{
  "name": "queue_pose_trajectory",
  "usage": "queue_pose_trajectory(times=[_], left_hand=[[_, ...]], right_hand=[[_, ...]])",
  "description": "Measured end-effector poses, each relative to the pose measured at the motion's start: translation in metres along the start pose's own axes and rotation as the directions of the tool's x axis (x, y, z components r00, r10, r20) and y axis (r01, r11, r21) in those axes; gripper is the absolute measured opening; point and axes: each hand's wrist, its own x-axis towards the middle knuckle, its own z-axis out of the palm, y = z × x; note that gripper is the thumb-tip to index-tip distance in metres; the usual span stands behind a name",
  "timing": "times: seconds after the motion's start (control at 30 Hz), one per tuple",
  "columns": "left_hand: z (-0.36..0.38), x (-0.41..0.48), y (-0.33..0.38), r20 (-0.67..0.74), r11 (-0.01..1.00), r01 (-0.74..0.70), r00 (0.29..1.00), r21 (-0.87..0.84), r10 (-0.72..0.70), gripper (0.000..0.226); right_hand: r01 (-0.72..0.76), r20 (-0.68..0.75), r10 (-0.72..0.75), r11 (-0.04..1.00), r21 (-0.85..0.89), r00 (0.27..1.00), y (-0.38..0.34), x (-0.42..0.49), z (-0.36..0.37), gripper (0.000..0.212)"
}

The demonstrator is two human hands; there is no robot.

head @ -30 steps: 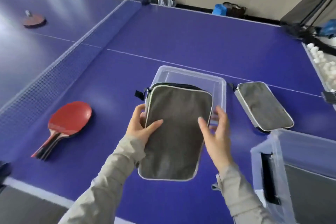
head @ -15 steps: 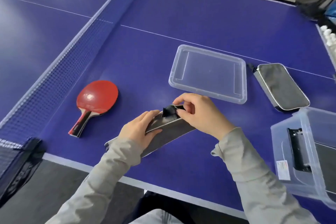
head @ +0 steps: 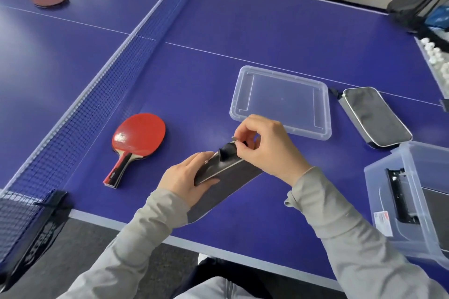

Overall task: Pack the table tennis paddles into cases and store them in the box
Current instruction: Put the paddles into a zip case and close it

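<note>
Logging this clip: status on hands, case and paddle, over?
Left hand grips grey case; right hand pinches its zipper pull. Red paddle lies unpacked, left of case. Nothing in the way.

Left hand [head: 184, 177]: grips grey case [head: 233, 177], nearer than clear lid [head: 281, 102]
Right hand [head: 264, 145]: pinches zipper pull [head: 234, 139]
Red paddle [head: 138, 138]: flat, left of lid
Second case [head: 374, 116]: just right of lid
</note>
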Motion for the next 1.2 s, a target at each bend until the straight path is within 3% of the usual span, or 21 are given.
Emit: queue_pose_trajectory(times=[0.2, 0.33, 0.4, 0.47, 0.67, 0.83, 1.0, 1.13, 1.2], left_hand=[[-0.012, -0.003, -0.005, -0.058, 0.998, 0.034, 0.998, -0.049, -0.037, 0.041], [-0.029, -0.004, -0.008, -0.143, 0.986, 0.027, 0.988, -0.166, -0.051, 0.035], [-0.041, -0.003, -0.008, -0.193, 0.959, 0.047, 0.976, -0.281, -0.104, 0.047], [-0.053, 0.000, -0.011, -0.211, 0.916, 0.074, 0.963, -0.393, -0.168, 0.059], [-0.070, 0.009, -0.024, -0.193, 0.800, 0.111, 0.942, -0.589, -0.273, 0.045], [-0.083, 0.017, -0.030, -0.144, 0.621, 0.166, 0.897, -0.766, -0.417, 0.031], [-0.077, 0.023, -0.035, -0.090, 0.435, 0.257, 0.769, -0.863, -0.633, 0.013], [-0.073, 0.025, -0.051, -0.103, 0.288, 0.285, 0.525, -0.914, -0.845, 0.017], [-0.068, 0.024, -0.058, -0.111, 0.263, 0.311, 0.432, -0.913, -0.895, 0.018]], right_hand=[[-0.232, -0.220, 0.244, 0.970, 0.076, 0.945, 0.019, -0.005, 0.000, 0.014], [-0.408, -0.222, 0.453, 0.886, 0.223, 0.863, 0.040, -0.012, -0.001, 0.015], [-0.444, -0.204, 0.529, 0.825, 0.350, 0.824, 0.047, -0.015, -0.003, 0.020], [-0.434, -0.180, 0.540, 0.800, 0.415, 0.823, 0.052, -0.019, -0.006, 0.019], [-0.431, -0.138, 0.511, 0.819, 0.379, 0.849, 0.047, -0.025, 0.003, 0.011], [-0.375, -0.131, 0.448, 0.849, 0.373, 0.884, 0.036, -0.023, 0.008, 0.011], [-0.320, -0.128, 0.367, 0.903, 0.286, 0.921, 0.027, -0.034, 0.029, 0.014], [-0.316, -0.133, 0.344, 0.928, 0.197, 0.929, 0.031, -0.052, 0.044, 0.019], [-0.332, -0.140, 0.358, 0.926, 0.182, 0.923, 0.032, -0.062, 0.052, 0.025]])
